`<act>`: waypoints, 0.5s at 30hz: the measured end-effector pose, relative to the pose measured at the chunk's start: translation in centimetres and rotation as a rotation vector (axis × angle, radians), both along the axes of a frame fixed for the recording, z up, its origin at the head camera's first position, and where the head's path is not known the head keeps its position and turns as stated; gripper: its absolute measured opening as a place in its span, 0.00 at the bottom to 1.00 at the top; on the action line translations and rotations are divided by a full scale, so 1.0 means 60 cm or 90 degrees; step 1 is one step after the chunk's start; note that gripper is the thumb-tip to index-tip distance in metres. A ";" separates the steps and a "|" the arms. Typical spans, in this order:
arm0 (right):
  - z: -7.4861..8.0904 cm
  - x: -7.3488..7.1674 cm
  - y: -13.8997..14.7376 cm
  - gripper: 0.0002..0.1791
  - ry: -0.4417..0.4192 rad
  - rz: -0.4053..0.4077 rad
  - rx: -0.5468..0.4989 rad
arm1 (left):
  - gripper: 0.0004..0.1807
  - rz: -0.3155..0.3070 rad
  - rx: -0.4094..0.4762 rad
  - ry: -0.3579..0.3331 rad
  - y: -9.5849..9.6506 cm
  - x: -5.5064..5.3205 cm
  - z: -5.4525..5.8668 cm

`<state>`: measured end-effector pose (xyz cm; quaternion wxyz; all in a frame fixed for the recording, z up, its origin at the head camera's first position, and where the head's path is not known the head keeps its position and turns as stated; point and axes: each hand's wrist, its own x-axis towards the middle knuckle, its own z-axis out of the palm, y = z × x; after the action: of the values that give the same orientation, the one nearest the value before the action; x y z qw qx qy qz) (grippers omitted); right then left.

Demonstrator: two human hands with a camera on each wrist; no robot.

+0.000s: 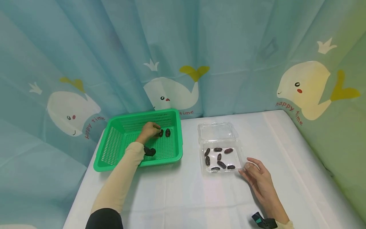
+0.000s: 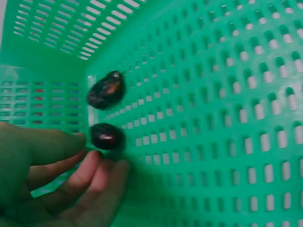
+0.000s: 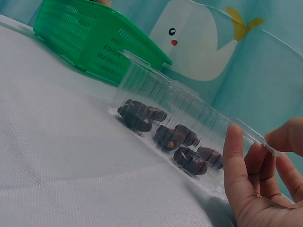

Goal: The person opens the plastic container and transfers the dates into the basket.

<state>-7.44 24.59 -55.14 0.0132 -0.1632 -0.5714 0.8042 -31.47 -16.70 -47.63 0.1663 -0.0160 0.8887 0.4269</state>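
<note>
Inside the green basket (image 1: 181, 144) my left hand (image 1: 149, 131) reaches down with its thumb and fingers apart. Its fingertips are right beside a dark, wrinkled date (image 2: 108, 136), and another date (image 2: 106, 90) lies just beyond. More dates (image 1: 150, 151) sit in the basket near the left forearm, partly covered by it. A clear plastic clamshell box (image 1: 238, 156) lies with its lid (image 1: 217, 131) folded back and several dates (image 1: 221, 164) spread over its bottom. My right hand (image 1: 258, 179) pinches the box's rim at the near right corner, thumb against fingers (image 3: 233, 156).
A white cloth (image 1: 183, 197) covers the table under basket and box. Behind hangs a blue curtain (image 1: 240, 89) with whale prints, close to the basket's back rim. A green curtain stretch (image 1: 337, 143) borders the right side.
</note>
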 end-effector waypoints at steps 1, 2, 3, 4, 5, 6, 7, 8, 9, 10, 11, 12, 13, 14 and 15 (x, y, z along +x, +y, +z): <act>0.000 0.000 0.000 0.22 0.000 0.002 0.002 | 0.20 -0.021 -0.026 0.007 0.000 -0.001 0.004; 0.000 0.000 0.000 0.22 0.001 0.004 0.001 | 0.20 -0.045 -0.048 0.010 -0.001 -0.002 0.009; 0.000 0.000 -0.001 0.23 0.001 0.005 0.000 | 0.21 -0.069 -0.071 0.009 -0.003 -0.003 0.015; 0.000 0.000 -0.001 0.22 0.001 0.007 -0.001 | 0.21 -0.091 -0.085 -0.002 -0.005 -0.005 0.021; 0.000 0.000 -0.001 0.22 0.001 0.010 -0.001 | 0.22 -0.120 -0.109 -0.009 -0.007 -0.007 0.027; 0.000 0.000 -0.002 0.23 -0.001 0.011 0.001 | 0.23 -0.153 -0.132 -0.016 -0.010 -0.008 0.034; 0.000 0.001 -0.002 0.23 -0.003 0.012 0.006 | 0.24 -0.183 -0.148 -0.026 -0.013 -0.010 0.040; 0.000 0.001 -0.002 0.24 -0.005 0.010 0.008 | 0.24 -0.207 -0.160 -0.030 -0.016 -0.011 0.046; 0.000 0.002 -0.002 0.24 -0.007 0.009 0.010 | 0.25 -0.231 -0.174 -0.026 -0.018 -0.012 0.053; 0.000 0.002 -0.002 0.24 -0.007 0.008 0.012 | 0.25 -0.252 -0.187 -0.018 -0.020 -0.012 0.058; 0.001 0.002 -0.002 0.25 -0.007 0.008 0.014 | 0.26 -0.267 -0.202 -0.002 -0.021 -0.011 0.063; 0.002 0.002 -0.002 0.25 -0.006 0.007 0.014 | 0.26 -0.275 -0.208 0.012 -0.022 -0.010 0.068; 0.002 0.001 -0.002 0.25 -0.006 0.007 0.014 | 0.26 -0.277 -0.214 0.028 -0.023 -0.008 0.073; 0.003 0.001 -0.001 0.25 -0.004 0.009 0.012 | 0.26 -0.278 -0.220 0.044 -0.023 -0.005 0.077; 0.003 0.001 0.000 0.24 -0.002 0.009 0.009 | 0.26 -0.280 -0.226 0.059 -0.023 -0.002 0.081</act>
<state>-7.37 24.56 -54.94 0.0075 -0.1602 -0.5781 0.8000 -31.60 -18.07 -42.75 0.2089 0.1679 0.9384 0.2183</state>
